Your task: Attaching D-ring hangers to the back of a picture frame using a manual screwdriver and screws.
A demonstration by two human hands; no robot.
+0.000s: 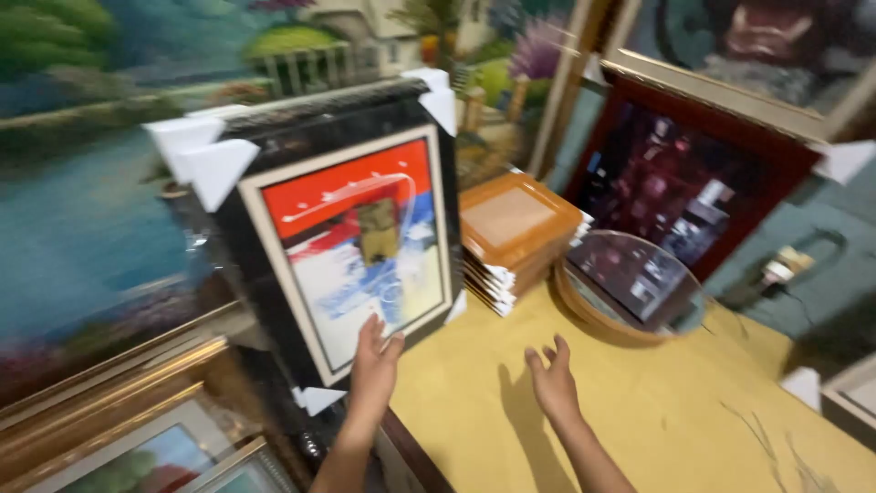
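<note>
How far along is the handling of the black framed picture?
Done: the black frame stands tilted at the yellow table's edge, white corner guards on. In hand: left hand touches its lower edge; right hand hovers open, empty. Left: it isn't lying on the table.

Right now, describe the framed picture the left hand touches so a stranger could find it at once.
Start at the yellow table and go to its left edge, where the left hand touches a black-framed picture. It shows red, white and blue abstract art, wears white corner protectors, and stands upright, unlike the stacked orange frames beside it.
</note>
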